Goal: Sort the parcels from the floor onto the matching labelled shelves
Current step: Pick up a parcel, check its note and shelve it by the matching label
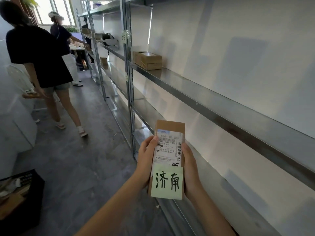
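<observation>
I hold a slim brown cardboard parcel [168, 128] upright in front of me, next to the metal shelving [213, 101] on my right. It carries a white shipping label and a pale green sticky note with two handwritten characters. My left hand [145, 159] grips its left edge, thumb on the label. My right hand [190, 166] grips its right edge. Another brown parcel [147, 60] lies on an upper shelf. Small green labels [124, 37] stick on the shelf upright.
A person in a black top [39, 57] walks in the aisle to my left, another person [60, 31] stands farther back. A black crate [20, 198] with parcels sits on the floor at lower left. The grey floor aisle [81, 159] runs along the shelves.
</observation>
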